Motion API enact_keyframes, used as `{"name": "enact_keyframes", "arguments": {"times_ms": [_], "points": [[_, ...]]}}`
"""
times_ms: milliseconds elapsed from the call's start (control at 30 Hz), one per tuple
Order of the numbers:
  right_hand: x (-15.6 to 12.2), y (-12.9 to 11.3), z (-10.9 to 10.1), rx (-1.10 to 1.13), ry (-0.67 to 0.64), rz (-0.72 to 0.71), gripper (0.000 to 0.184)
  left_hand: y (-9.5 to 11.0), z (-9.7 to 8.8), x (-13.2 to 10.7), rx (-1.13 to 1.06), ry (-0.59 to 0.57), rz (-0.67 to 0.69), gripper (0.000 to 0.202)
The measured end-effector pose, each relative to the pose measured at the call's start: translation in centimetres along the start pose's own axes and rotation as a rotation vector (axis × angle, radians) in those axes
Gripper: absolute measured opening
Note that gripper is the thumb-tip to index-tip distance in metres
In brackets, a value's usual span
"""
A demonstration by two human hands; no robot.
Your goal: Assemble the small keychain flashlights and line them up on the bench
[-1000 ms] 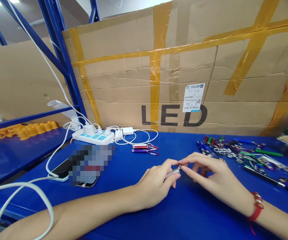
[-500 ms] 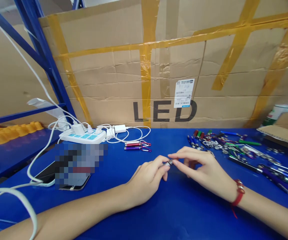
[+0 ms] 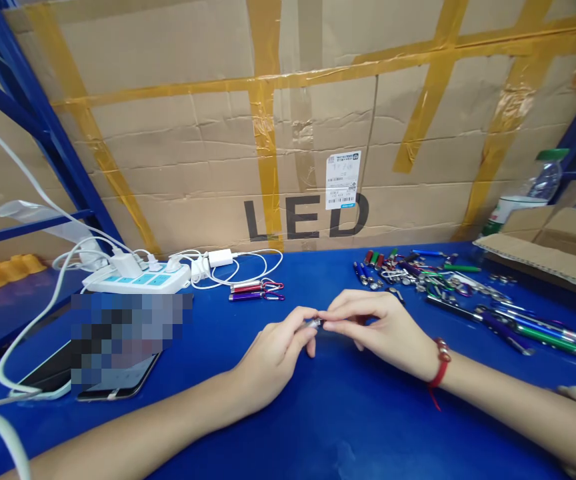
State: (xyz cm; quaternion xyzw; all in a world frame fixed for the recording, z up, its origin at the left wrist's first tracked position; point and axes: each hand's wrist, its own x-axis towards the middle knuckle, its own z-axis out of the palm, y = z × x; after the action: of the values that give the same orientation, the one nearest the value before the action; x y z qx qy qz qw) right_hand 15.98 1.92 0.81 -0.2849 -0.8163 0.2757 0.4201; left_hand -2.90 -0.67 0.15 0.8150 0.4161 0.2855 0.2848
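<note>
My left hand (image 3: 273, 353) is closed above the blue table, its thumb and index finger pinching a small silvery cylindrical piece (image 3: 314, 323). Most of that piece is hidden by the fingers. From the other side my right hand (image 3: 385, 327), with a red bracelet (image 3: 441, 363) at the wrist, pinches the piece's darker end between thumb and index fingertips. Beyond my hands lie a red pocket flashlight (image 3: 248, 287) and a purple pocket flashlight (image 3: 247, 296), each with a carabiner clip.
Loose flashlight parts and coloured tubes (image 3: 473, 303) are scattered at the right, beside an open cardboard box (image 3: 523, 260). At the left are a white power strip (image 3: 141, 283) with cables and two phones (image 3: 118, 383). A large taped carton (image 3: 193, 167) stands behind the blue table (image 3: 348, 427).
The view has swung to the right, so everything sits further left. My right thumb and index fingertips have come closer together on the end of the silvery piece. My left hand keeps its grip.
</note>
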Motion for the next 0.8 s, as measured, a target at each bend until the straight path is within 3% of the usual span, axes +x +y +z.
{"name": "enact_keyframes", "arguments": {"times_ms": [267, 433, 667, 800], "points": [[0.07, 0.47, -0.28, -0.140, 0.000, -0.272, 0.011, 0.16, 0.26, -0.09, 0.052, 0.021, -0.033, 0.024], [-0.11, 0.81, -0.20, -0.233, -0.030, -0.262, 0.017, 0.15, 0.23, 0.04, 0.029, 0.061, -0.015, 0.021], [-0.03, 0.56, -0.64, -0.341, 0.056, -0.444, 0.017, -0.06, 0.23, -0.05, 0.043, 0.060, 0.015, 0.023], [0.18, 0.23, -0.94, -0.269, -0.030, -0.444, 0.015, -0.16, 0.13, -0.18, 0.085, -0.003, 0.021, 0.025]]}}
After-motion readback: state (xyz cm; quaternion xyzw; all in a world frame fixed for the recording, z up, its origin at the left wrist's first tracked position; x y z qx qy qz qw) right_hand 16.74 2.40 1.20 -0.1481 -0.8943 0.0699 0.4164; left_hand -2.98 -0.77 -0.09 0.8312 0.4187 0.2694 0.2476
